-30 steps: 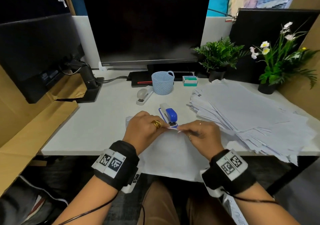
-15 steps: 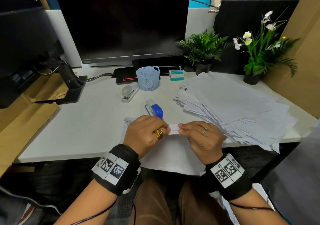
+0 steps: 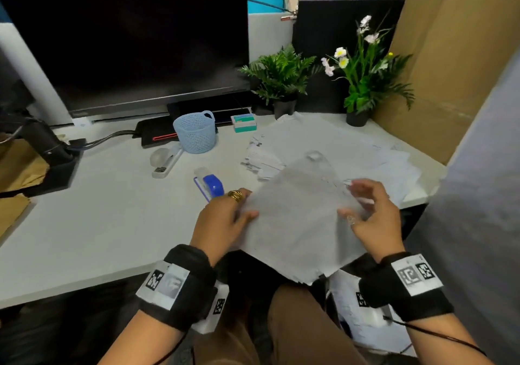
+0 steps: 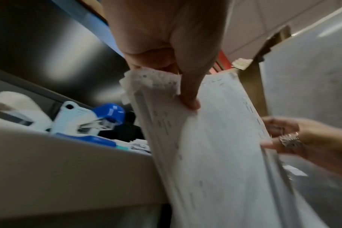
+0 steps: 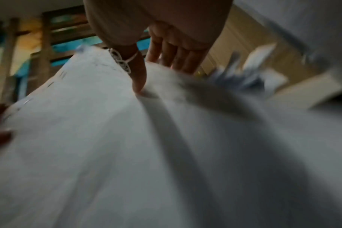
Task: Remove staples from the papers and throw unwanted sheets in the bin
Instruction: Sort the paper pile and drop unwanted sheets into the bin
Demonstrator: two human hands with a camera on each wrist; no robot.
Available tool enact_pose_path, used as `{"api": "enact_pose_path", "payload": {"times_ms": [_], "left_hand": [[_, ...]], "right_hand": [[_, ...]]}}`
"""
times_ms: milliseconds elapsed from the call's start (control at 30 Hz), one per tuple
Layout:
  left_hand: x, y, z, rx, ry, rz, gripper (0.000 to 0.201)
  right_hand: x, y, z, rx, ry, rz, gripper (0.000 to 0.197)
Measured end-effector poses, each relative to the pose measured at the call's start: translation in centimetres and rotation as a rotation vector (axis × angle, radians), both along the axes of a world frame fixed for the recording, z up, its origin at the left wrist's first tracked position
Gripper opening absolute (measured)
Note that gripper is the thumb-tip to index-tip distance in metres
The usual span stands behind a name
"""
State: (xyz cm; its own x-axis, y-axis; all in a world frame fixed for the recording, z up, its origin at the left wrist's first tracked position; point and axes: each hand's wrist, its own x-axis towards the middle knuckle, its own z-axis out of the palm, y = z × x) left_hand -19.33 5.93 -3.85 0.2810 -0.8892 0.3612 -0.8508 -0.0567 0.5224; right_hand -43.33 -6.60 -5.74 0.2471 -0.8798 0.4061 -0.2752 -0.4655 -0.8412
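A stack of stapled white papers (image 3: 295, 224) is lifted off the desk edge, tilted over my lap. My left hand (image 3: 225, 218) grips its left edge, and the left wrist view shows the thumb pinching the stack (image 4: 215, 154) near a corner dotted with staple holes. My right hand (image 3: 368, 212) is at the right edge with fingers spread and only the thumb (image 5: 139, 86) touching the sheet. A blue and white staple remover (image 3: 209, 186) lies on the desk just beyond my left hand. The right wrist view is blurred.
A big loose pile of papers (image 3: 351, 150) covers the right of the white desk (image 3: 98, 224). Behind stand a white stapler (image 3: 166, 162), a blue mesh basket (image 3: 195, 131), a staple box (image 3: 243, 122), two potted plants (image 3: 281, 83) and a monitor (image 3: 126, 41).
The stack has come up off the desk and swung to the right. My hands have moved apart, from pinching close together at its top edge to its two sides. The view has turned right.
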Motion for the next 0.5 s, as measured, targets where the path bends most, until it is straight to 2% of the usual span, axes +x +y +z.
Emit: {"api": "enact_pose_path", "payload": {"times_ms": [100, 133, 200, 267, 333, 400, 500], "left_hand": [[-2.9, -2.0, 0.1, -0.006, -0.096, -0.148, 0.017], [-4.1, -2.8, 0.0, 0.006, -0.121, -0.2, 0.017], [-6.4, -4.4, -0.5, 0.073, -0.2, -0.286, 0.024], [-8.7, -6.2, -0.9, 0.111, -0.264, -0.358, 0.028], [-10.5, -7.7, -1.3, 0.123, -0.304, -0.42, 0.028], [-11.4, -9.0, -1.7, 0.117, -0.335, -0.471, 0.027], [-11.6, -10.5, -1.9, -0.04, -0.441, -0.513, 0.033]], "right_hand": [[-1.3, 0.9, 2.2, -0.282, 0.218, -0.024, 0.071], [-1.5, 1.2, 2.9, -0.379, 0.335, -0.026, 0.068], [-1.7, 2.3, 3.8, -0.465, 0.654, -0.034, 0.049], [-2.1, 3.3, 4.2, -0.374, 0.997, -0.021, 0.031], [-3.0, 3.2, 3.4, -0.21, 1.152, -0.033, 0.03], [-3.9, 2.3, 2.5, -0.055, 1.164, -0.049, 0.029], [-6.1, 0.2, 0.4, 0.118, 1.128, -0.16, 0.025]]}}
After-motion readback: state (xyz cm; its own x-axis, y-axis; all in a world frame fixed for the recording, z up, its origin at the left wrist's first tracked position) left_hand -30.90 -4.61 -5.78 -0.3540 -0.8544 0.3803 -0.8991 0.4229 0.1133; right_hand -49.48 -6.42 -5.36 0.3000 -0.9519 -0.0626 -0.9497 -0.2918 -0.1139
